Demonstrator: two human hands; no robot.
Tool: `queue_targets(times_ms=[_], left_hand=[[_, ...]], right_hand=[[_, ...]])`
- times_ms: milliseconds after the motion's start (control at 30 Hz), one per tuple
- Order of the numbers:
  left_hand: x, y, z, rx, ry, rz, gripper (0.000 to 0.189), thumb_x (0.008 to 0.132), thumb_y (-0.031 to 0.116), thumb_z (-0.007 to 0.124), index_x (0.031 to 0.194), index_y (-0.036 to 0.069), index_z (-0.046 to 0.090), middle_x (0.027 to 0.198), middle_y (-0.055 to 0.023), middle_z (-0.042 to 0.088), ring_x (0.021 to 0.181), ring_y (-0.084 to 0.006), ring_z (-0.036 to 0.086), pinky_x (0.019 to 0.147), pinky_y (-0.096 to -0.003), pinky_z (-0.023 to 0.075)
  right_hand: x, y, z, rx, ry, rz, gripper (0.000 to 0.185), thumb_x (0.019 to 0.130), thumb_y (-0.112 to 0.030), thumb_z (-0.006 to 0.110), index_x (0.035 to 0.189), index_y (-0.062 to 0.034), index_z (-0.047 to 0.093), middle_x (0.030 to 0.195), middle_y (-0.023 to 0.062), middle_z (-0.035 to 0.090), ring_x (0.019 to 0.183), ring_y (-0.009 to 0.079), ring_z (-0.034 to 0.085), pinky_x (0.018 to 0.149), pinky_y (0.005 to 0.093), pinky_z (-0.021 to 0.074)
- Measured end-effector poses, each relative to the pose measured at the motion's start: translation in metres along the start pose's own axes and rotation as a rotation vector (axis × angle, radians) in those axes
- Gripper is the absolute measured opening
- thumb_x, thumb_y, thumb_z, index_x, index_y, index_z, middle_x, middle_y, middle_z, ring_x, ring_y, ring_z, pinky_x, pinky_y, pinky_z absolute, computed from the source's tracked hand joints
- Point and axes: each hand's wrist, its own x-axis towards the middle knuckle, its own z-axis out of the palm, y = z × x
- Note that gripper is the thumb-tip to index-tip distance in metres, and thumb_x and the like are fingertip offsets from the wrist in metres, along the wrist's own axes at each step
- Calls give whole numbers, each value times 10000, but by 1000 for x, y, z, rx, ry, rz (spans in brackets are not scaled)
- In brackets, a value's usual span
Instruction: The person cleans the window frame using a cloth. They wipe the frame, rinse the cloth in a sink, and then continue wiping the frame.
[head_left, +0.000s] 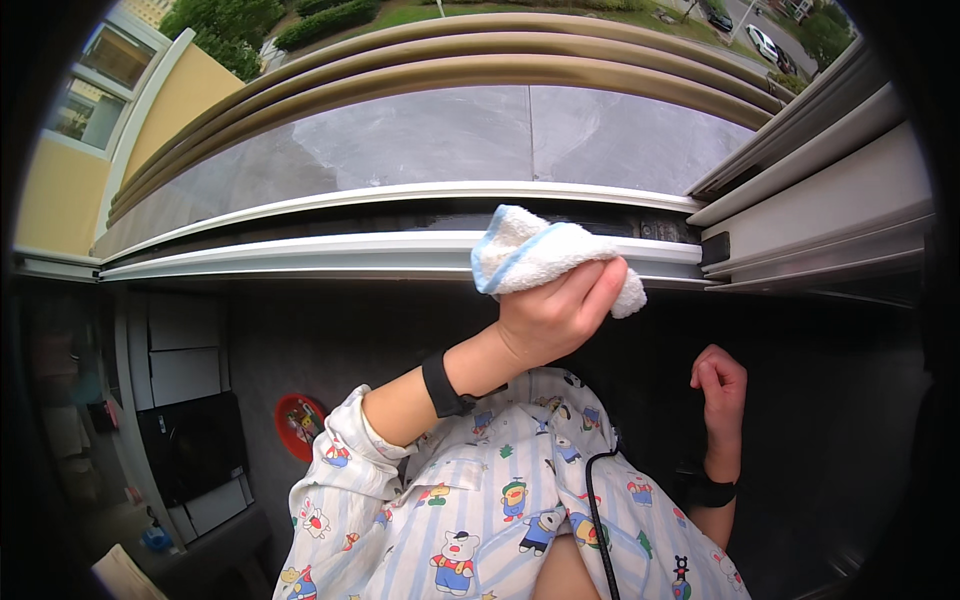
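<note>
My left hand (559, 311) grips a white terry cloth (555, 255) with light blue edging. The bunched cloth lies over the white sliding-window track (337, 251), a little left of the window sash frame (825, 202). Its loose upper corner reaches over the dark groove (360, 221) between the inner and outer rails; part of the cloth is hidden behind my fingers. Lower down on the right, my right hand (720, 379) hangs apart from the sill. Its fingers are curled in, and no object shows in them.
Outside the window lies a grey ledge (450, 135) with brown railing bars (487, 67) beyond it. Below on the left stand a red basin (300, 427) with small items and a black front-loading appliance (195, 446). A black cable (596, 510) hangs down my patterned shirt (465, 480).
</note>
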Motion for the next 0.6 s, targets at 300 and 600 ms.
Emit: queue_targets(times_ms=[300, 600], left_hand=[[47, 35, 3, -186, -402, 0, 125, 778, 122, 584, 881, 66, 541, 733, -36, 583, 655, -149, 607, 561, -253, 466], [30, -80, -120, -192, -870, -303, 195, 797, 45, 595, 970, 52, 505, 695, -138, 610, 675, -326, 635, 584, -399, 490]], right_hand=[[1, 1, -5, -25, 65, 74, 288, 911, -91, 534, 640, -5, 483, 671, 38, 481, 602, 103, 442, 561, 234, 336], [-5, 1, -10, -3, 76, 29, 286, 897, -97, 516, 621, -30, 478, 663, 27, 474, 588, 91, 402, 556, 233, 310]])
